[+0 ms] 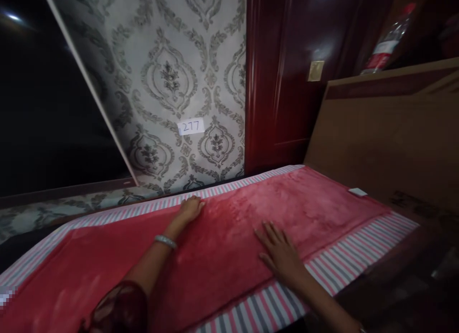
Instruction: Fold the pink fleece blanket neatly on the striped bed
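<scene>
A red plush blanket (315, 204) lies spread flat over a pink, white and grey striped sheet (344, 266) on a long surface. My left hand (191, 209), with a silver bracelet at the wrist, rests at the blanket's far edge, fingers curled onto the fabric there. My right hand (280, 252) lies flat on the blanket nearer to me, fingers spread, holding nothing. A small white tag (357, 192) sits at the blanket's far right corner.
A wall with grey damask wallpaper carries a paper label "277" (191, 127). Right of it is a dark red wooden door (287, 75). A brown board (387, 132) leans at the right, with a plastic bottle (389, 39) above it.
</scene>
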